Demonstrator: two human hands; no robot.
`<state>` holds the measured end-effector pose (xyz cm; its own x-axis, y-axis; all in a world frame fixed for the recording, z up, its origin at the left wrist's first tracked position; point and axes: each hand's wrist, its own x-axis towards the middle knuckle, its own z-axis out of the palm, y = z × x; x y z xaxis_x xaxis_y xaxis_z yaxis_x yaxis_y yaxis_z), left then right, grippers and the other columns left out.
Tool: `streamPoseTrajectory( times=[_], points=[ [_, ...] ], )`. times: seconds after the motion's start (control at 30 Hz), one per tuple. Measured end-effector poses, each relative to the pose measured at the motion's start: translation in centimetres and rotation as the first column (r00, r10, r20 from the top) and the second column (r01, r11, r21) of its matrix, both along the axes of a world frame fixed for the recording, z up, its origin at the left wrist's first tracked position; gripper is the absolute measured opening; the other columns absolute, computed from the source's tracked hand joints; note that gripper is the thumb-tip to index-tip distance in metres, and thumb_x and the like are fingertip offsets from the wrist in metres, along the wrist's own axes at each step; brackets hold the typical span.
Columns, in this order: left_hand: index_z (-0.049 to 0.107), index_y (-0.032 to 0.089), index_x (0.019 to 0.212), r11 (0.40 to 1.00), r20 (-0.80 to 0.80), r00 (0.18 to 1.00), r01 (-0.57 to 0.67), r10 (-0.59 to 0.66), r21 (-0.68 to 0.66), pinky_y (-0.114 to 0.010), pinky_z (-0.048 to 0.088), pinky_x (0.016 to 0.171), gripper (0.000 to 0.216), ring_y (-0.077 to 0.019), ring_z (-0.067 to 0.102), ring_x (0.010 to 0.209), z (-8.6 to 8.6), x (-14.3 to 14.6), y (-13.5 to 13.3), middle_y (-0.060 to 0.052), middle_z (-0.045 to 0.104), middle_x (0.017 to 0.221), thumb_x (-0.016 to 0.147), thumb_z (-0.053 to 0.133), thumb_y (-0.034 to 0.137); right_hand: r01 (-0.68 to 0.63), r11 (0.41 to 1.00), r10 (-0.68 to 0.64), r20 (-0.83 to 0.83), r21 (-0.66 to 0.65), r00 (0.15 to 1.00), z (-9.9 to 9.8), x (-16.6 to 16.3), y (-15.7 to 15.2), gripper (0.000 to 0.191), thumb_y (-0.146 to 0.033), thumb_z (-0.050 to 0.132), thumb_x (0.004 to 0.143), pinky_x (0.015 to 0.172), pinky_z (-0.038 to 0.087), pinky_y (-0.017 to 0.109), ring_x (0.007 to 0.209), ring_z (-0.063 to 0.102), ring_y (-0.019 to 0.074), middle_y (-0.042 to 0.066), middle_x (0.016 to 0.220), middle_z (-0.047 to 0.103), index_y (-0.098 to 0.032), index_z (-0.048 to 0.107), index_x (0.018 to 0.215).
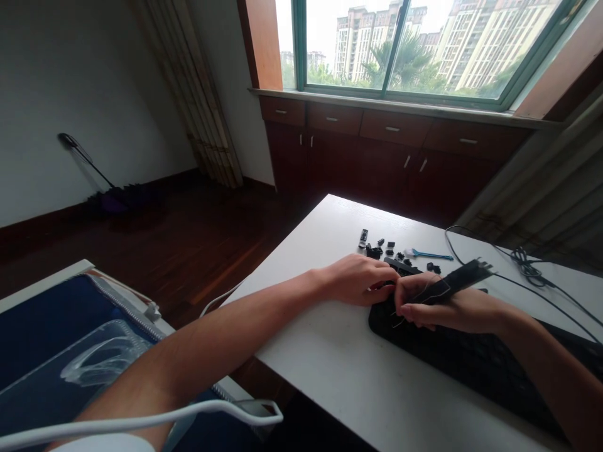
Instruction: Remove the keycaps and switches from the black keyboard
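A black keyboard [471, 358] lies on the white table [330, 358]. My right hand [447, 307] rests over its far left corner, fingers curled round a black keycap puller [464, 279] whose thin wire loops hang down at the fingertips. My left hand [358, 279] is beside it on the left, fingers bent and pressed against the keyboard's corner; what they pinch, if anything, is hidden. Several loose black keycaps [381, 248] lie on the table just beyond both hands.
A small blue brush [426, 254] lies past the keycaps. Black cables [522, 263] run across the table's far right. Dark wooden drawers [391, 132] sit under a window behind. A blue chair [61, 339] with white frame stands at lower left; the floor is dark wood.
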<state>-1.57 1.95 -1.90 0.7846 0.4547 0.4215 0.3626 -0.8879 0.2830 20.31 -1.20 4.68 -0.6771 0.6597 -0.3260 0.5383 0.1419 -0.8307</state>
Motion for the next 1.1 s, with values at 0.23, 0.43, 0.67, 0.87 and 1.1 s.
streamPoseTrajectory(
  times=[0.23, 0.43, 0.67, 0.87, 1.1],
  points=[
    [0.066, 0.018, 0.111, 0.999, -0.005, 1.000, 0.000, -0.001, -0.043, -0.023, 0.044, 0.062, 0.020, -0.0127, 0.060, 0.066, 0.2, -0.1, 0.0, -0.002, 0.069, 0.086, 0.095, 0.055, 0.024, 0.002, 1.000, -0.002, 0.033, -0.011, 0.999, 0.7, -0.1, 0.8, 0.013, -0.035, 0.074, 0.081, 0.052, 0.052, 0.024, 0.060, 0.064, 0.0171, 0.002, 0.066, 0.068, -0.022, 0.076, 0.081],
    [0.065, 0.017, 0.115, 0.993, -0.013, 0.999, 0.036, -0.037, -0.110, -0.021, 0.045, 0.063, 0.024, -0.0103, 0.057, 0.065, 0.7, -0.3, -0.1, -0.004, 0.067, 0.088, 0.098, 0.050, 0.023, -0.009, 0.996, 0.006, -0.034, -0.085, 0.999, 0.3, 0.7, 0.6, 0.024, -0.040, 0.079, 0.079, 0.059, 0.054, 0.024, 0.066, 0.067, 0.0169, 0.001, 0.072, 0.070, -0.020, 0.075, 0.091],
    [0.064, 0.015, 0.102, 0.987, -0.024, 0.997, 0.066, -0.070, -0.150, -0.022, 0.048, 0.068, 0.021, -0.0118, 0.060, 0.071, 1.0, -0.4, -0.1, -0.005, 0.066, 0.089, 0.100, 0.045, 0.023, 0.025, 1.000, -0.024, -0.163, 0.006, 0.986, -1.1, 0.5, 0.2, 0.027, -0.042, 0.078, 0.081, 0.063, 0.056, 0.026, 0.071, 0.069, 0.0182, 0.001, 0.074, 0.069, -0.018, 0.072, 0.092],
    [0.062, 0.016, 0.111, 0.983, -0.013, 1.000, 0.025, -0.028, -0.180, -0.022, 0.048, 0.070, 0.021, -0.0121, 0.062, 0.075, 0.7, -0.5, 0.0, -0.006, 0.069, 0.097, 0.100, 0.044, 0.021, 0.065, 0.994, -0.041, -0.244, 0.089, 0.969, -2.9, 0.3, -0.4, 0.029, -0.047, 0.074, 0.085, 0.061, 0.056, 0.028, 0.067, 0.067, 0.0175, 0.001, 0.075, 0.068, -0.019, 0.072, 0.090],
    [0.064, 0.015, 0.109, 0.986, -0.023, 0.997, 0.069, -0.073, -0.155, -0.022, 0.049, 0.071, 0.023, -0.0120, 0.061, 0.076, 1.0, -0.4, -0.1, -0.006, 0.068, 0.094, 0.102, 0.043, 0.023, 0.159, 0.983, -0.122, -0.316, 0.093, 0.941, -3.9, 0.6, -0.9, 0.028, -0.042, 0.079, 0.080, 0.065, 0.061, 0.031, 0.069, 0.071, 0.0186, 0.002, 0.082, 0.074, -0.020, 0.074, 0.096]
  ],
)
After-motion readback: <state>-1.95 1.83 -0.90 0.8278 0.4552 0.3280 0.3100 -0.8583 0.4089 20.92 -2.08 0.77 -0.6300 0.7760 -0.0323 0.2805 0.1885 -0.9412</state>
